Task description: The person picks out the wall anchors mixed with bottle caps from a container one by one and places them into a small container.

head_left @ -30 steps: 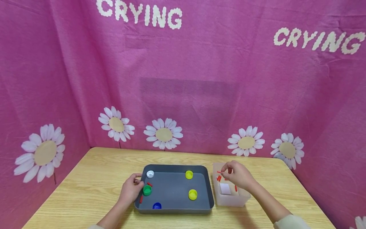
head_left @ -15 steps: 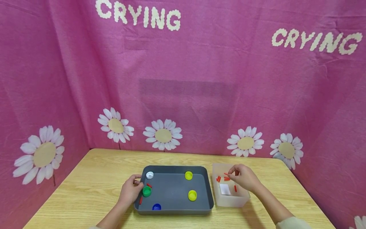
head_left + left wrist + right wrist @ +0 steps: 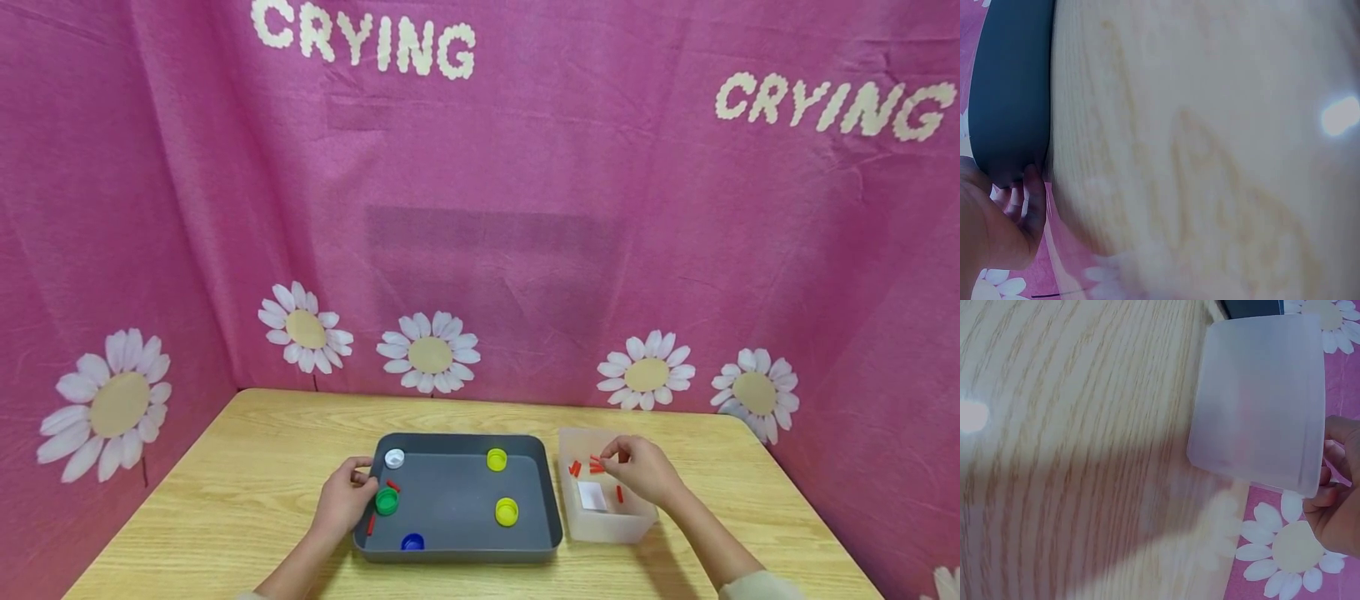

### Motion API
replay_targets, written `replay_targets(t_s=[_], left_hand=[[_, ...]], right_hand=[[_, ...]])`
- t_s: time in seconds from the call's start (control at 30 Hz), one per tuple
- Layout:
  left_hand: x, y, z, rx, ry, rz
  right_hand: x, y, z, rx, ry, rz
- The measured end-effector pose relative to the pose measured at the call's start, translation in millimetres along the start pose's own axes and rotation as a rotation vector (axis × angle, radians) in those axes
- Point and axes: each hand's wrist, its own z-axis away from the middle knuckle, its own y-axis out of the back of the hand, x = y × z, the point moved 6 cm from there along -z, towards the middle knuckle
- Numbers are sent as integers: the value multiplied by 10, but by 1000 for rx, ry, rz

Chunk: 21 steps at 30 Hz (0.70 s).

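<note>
My left hand [image 3: 345, 500] grips the left wall of a dark grey tray [image 3: 457, 557], thumb at the rim and fingers outside it. Inside the tray lie bottle caps: a white cap [image 3: 394, 458], a green cap [image 3: 387, 501], a blue cap [image 3: 412, 542] and two yellow caps [image 3: 507, 512]. Short red sticks [image 3: 371, 525] lie near the green one. Over a translucent plastic box [image 3: 607, 527], my right hand [image 3: 641, 471] has thumb and finger together at a small red stick [image 3: 595, 457]. In the right wrist view, the box wall hides the fingertips' contact.
Several more red sticks [image 3: 574, 468] and a white square [image 3: 592, 497] are in the box, which stands just right of the tray. Both rest on a wooden table [image 3: 300, 425]. A pink curtain [image 3: 495, 208] with daisies hangs behind and at the sides.
My right hand, with a red stick at its fingertips, has moved right and lower over the box, beside other sticks. My left hand stays at the tray wall.
</note>
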Motion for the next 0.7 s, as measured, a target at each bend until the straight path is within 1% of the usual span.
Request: replay_targets(t_s=[0.13,0.2,0.27,0.5,0.7], left_hand=[[-10,2,-6,4,4,-6],[-10,4,-10,8,6,-8],[-10,3,-14,8,8,-8],[-8,-4,-19,2,16,-4],[-12,4,-7,6,24,-3]], right_hand=[[10,-5,-2,12,7,-10],[-5,3,3,26,32,-8],[-11,10,6,36,37,-10],[33,1,-14,21,-27,-5],[14,17,-12,31,-9,0]])
